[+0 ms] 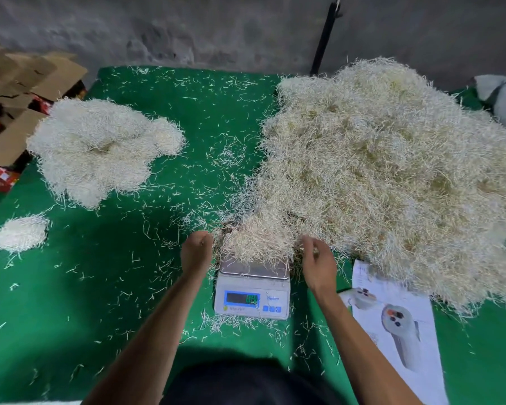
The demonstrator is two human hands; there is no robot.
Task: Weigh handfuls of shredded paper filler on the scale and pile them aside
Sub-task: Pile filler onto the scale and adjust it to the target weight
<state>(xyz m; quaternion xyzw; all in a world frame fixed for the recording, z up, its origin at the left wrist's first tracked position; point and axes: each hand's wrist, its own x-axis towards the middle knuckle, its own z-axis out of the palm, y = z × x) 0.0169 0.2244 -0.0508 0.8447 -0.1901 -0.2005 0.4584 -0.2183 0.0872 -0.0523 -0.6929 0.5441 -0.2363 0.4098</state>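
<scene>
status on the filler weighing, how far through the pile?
Early. Done: a medium weighed pile and a small clump at the table's left. In hand: a handful sits on the scale, left hand and right hand at its sides; display unreadable. Left: the big unweighed heap at right, far larger than both weighed piles.

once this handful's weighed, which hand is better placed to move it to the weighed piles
Left, probably. The left hand sits on the scale's left edge, the side facing the weighed piles. The right hand is by the big unweighed heap.
</scene>
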